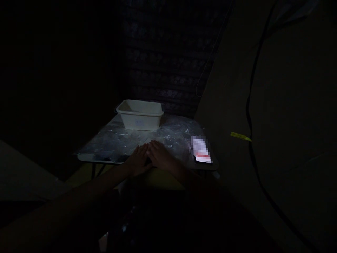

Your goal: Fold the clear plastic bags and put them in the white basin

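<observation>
In dim light, my left hand and my right hand meet at the near edge of a small table. Their fingers are stretched out flat, with the fingertips touching or overlapping, and nothing shows in either hand. Clear plastic sheeting covers the tabletop under and beyond the fingers. A pale rectangular tub stands upright on the sheeting, past my hands. To the right of my right hand lies a phone with a lit, blurred screen.
A dark cable with a yellow tag runs down the sloping surface at the right. Behind the table rises a dark ridged wall. A thin cord hangs in front of it.
</observation>
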{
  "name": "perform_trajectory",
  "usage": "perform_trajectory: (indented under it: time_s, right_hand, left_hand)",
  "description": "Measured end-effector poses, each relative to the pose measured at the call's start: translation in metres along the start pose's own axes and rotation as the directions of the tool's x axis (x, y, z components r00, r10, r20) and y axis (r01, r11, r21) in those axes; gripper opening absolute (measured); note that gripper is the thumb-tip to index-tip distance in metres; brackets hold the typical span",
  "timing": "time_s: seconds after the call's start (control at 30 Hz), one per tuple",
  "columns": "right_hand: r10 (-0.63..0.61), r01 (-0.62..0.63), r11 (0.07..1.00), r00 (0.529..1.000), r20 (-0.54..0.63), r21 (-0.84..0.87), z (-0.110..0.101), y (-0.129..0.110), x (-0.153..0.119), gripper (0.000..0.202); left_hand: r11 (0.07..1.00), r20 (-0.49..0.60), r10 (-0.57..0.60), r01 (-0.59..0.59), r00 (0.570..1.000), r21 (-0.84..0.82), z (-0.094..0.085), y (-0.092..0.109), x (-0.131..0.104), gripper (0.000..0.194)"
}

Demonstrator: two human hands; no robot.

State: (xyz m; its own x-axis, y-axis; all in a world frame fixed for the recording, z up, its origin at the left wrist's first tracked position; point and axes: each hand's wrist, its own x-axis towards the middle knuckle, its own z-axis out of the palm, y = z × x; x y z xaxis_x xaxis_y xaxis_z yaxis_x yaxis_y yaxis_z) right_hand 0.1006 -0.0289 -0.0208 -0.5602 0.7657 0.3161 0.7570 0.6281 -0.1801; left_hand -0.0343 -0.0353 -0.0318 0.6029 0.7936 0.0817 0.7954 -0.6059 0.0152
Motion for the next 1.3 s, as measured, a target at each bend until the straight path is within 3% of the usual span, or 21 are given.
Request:
perform_trajectory:
  time_s: [0.37, 1.3]
  right_hand:
    - [0.106, -0.100, 0.994, 0.983, 0.148, -0.044, 0.011, 0.004, -0.010, 0.061]
    - [0.267, -0.246, 0.959, 0.951, 0.154, -0.142, 0.001, 0.035, -0.029, 0.058]
  left_hand:
    - [0.999, 0.019, -0.036, 0.035, 0.999, 0.014, 0.000, 0.002, 0.002, 0.066]
    - [0.996, 0.052, -0.091, 0.090, 0.994, 0.019, 0.003, 0.001, 0.005, 0.072]
